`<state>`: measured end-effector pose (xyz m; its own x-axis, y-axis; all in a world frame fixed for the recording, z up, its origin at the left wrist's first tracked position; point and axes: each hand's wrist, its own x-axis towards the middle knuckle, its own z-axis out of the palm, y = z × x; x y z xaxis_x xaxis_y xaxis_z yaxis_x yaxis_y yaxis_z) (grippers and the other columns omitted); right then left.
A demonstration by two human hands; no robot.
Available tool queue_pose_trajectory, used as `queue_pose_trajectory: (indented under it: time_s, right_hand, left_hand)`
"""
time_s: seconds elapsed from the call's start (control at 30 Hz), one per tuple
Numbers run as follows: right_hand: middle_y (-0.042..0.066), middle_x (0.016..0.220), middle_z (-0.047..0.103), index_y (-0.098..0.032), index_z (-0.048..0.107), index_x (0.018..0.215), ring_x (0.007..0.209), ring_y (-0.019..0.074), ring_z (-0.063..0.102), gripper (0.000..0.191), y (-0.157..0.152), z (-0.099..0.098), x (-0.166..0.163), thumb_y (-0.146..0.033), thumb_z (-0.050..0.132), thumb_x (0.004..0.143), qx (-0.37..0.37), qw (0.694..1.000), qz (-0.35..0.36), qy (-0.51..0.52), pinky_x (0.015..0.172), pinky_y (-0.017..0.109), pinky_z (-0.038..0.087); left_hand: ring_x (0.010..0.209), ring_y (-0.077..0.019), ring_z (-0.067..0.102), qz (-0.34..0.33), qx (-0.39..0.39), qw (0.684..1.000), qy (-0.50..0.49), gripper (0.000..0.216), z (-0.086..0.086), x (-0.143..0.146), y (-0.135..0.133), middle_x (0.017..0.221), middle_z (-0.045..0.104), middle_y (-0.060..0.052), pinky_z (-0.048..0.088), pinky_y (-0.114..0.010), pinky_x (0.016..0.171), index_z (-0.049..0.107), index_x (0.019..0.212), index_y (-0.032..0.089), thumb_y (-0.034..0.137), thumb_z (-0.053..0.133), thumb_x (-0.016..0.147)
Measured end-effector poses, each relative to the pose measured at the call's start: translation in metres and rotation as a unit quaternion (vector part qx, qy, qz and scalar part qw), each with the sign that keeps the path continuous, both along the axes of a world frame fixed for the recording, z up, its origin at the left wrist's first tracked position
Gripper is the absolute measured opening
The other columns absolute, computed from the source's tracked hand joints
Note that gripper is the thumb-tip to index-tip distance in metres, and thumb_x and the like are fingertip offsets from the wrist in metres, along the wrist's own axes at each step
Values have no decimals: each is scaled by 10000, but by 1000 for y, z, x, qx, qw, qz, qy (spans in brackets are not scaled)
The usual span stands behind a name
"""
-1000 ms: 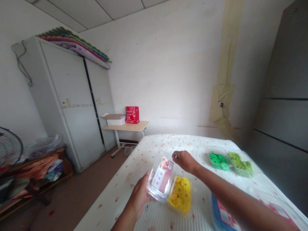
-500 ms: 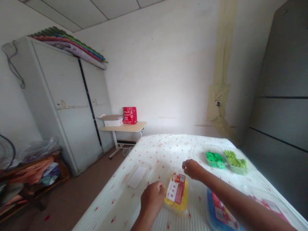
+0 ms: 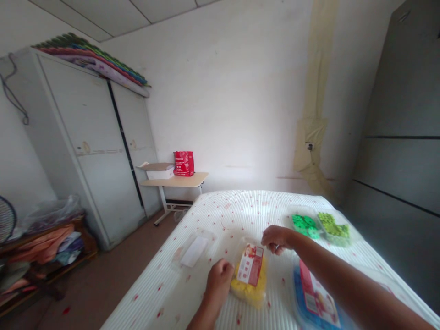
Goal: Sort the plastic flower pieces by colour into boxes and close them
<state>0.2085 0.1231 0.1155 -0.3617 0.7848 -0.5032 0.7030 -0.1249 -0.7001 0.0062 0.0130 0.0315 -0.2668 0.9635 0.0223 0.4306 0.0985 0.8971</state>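
Observation:
A clear plastic box (image 3: 248,293) with yellow pieces and a red-and-white label lies between my hands on the table. My left hand (image 3: 220,278) is closed, its fingers curled at the box's left edge. At the far right corner of the same box is my right hand (image 3: 276,239), fingers bent and pinched at the rim; the fingertips are partly hidden. To the right, a box of blue pieces (image 3: 304,300) with a similar label sits partly under my right forearm. A clear lid with a white label (image 3: 194,251) lies to the left.
Farther back on the patterned tablecloth (image 3: 240,206) stand boxes of green pieces (image 3: 305,224) and lime-green pieces (image 3: 332,227). Another clear lid lies at the right, behind my forearm. A side table (image 3: 178,180) holds a red bag (image 3: 184,163) and a white box (image 3: 160,172).
My right hand has turned slightly and come a little nearer at the box's far corner. My left hand stays at its left edge. The view has shifted slightly.

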Motion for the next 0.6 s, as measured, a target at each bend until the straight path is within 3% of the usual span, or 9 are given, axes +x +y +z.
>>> queue_pose_trajectory:
  time_s: [0.17, 0.4, 0.5, 0.6]
  right_hand:
    - [-58, 386, 485, -153, 466, 619, 346, 68, 463, 113, 4, -10, 5, -102, 486, 718, -24, 999, 7, 34, 395, 172, 409]
    - [-58, 371, 492, -149, 476, 595, 333, 65, 455, 135, 2, -12, 4, -72, 481, 705, 14, 999, 27, 32, 384, 164, 401]
    - [-58, 369, 489, -144, 485, 583, 343, 73, 471, 130, 3, -10, 4, -61, 497, 681, 29, 999, 30, 15, 389, 175, 416]
    - [-53, 387, 497, -142, 492, 589, 361, 83, 489, 109, 4, -9, 3, -75, 504, 674, 30, 999, 31, 4, 393, 191, 429]
  left_hand:
    - [492, -87, 368, 3, 19, 999, 35, 202, -2, 0, 1, 479, 352, 66, 257, -192, 474, 396, 543, 187, 294, 416, 713]
    - [576, -111, 474, 11, 11, 990, 140, 208, 4, 1, -3, 548, 489, 27, 298, -201, 530, 515, 591, 157, 268, 402, 727]
    - [632, -127, 537, -7, -11, 982, 189, 274, 18, -1, -11, 639, 579, 10, 347, -206, 578, 600, 891, 168, 285, 394, 756]
    - [872, -162, 566, -6, 28, 967, 254, 448, 39, -1, -22, 934, 629, -50, 400, -239, 733, 473, 1198, 192, 312, 394, 774]
